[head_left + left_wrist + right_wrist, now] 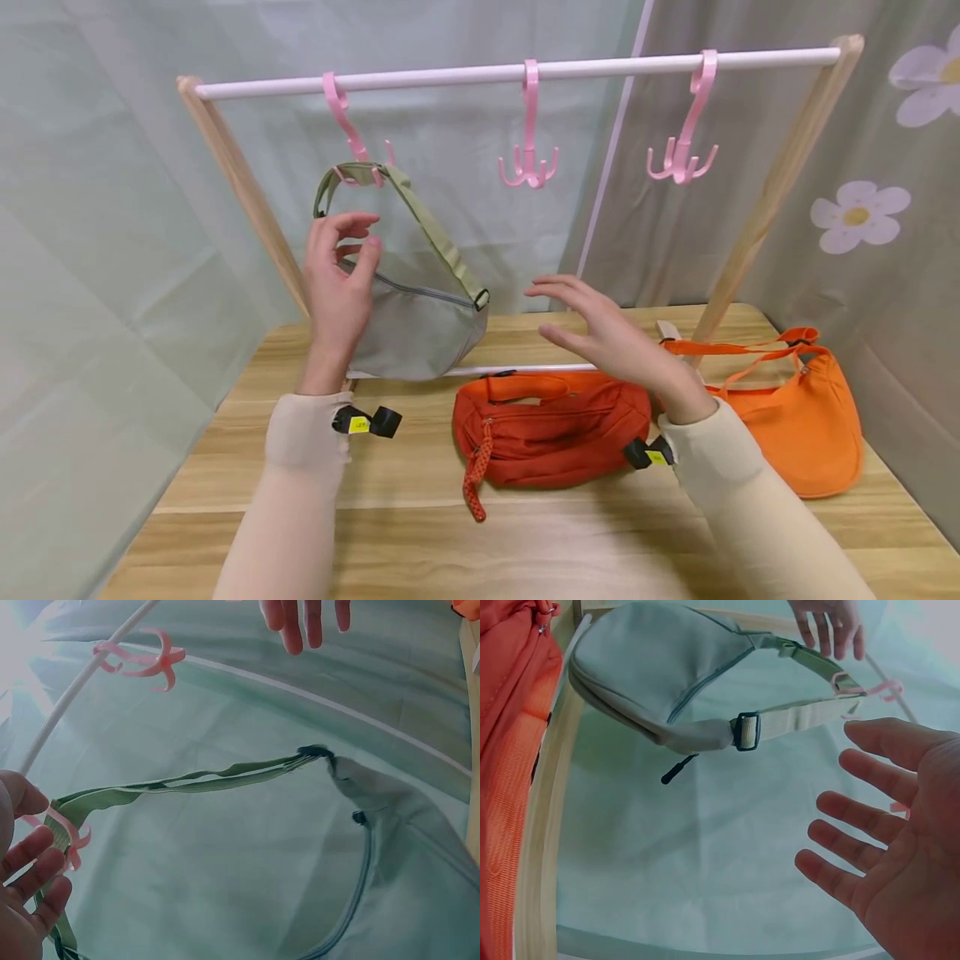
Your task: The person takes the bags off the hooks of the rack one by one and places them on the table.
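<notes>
1. My left hand (337, 279): raised before the grey bag, fingers loosely bent and parted, thumb standing away from them; whether a fingertip brushes the strap, I cannot tell.
2. My right hand (607, 333): wide, fingers extended, in the air over the red bag, well apart from the grey one.
3. Grey bag (420, 333), zipped: hangs above the counter toward its far left corner, just behind my left hand; whether its base touches wood, I cannot tell.
4. Strap (435, 237), pale green, dark buckle at its lower right end: looped over the leftmost pink hook (345, 121).
5. Red bag (555, 433), with braided pull: lies on the counter's middle, partly beneath my right forearm.
6. Orange bag (802, 425): lies near the counter's right edge, partly behind my right sleeve (772, 517).
7. Rack: white rail (450, 77) between wooden posts, standing along the counter's far edge.
8. Middle pink hook (530, 117) and rightmost pink hook (693, 117): bare, on the same rail.
9. Counter (525, 550): wood-grained, its near part bright under my forearms.
10. Curtain (112, 208): pale, surrounding; large white flowers at right.
</notes>
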A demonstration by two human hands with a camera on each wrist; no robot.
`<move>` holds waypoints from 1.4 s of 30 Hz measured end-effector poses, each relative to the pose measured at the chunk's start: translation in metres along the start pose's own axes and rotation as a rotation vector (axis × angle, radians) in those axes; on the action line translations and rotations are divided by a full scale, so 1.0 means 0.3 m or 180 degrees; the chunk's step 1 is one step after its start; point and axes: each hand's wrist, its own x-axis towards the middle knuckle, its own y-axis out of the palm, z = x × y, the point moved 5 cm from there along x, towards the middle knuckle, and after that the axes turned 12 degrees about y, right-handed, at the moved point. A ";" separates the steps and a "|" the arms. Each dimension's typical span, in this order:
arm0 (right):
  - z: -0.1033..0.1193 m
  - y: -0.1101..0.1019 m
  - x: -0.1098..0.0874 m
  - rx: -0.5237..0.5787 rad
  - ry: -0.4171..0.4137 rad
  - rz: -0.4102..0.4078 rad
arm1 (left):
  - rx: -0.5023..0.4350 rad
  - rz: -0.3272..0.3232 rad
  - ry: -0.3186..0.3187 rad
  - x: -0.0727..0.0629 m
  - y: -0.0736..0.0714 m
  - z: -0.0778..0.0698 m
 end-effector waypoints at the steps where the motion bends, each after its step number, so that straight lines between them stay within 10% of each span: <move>1: 0.005 -0.001 0.005 0.0003 -0.0010 0.0000 | 0.0009 -0.0007 0.0016 0.008 -0.002 -0.001; 32: 0.109 -0.009 0.147 -0.0138 -0.0225 0.0063 | 0.0511 -0.0104 0.0192 0.205 -0.015 -0.108; 42: 0.136 -0.004 0.171 -0.0165 -0.0286 0.0042 | 0.0829 -0.0021 0.0775 0.289 -0.036 -0.092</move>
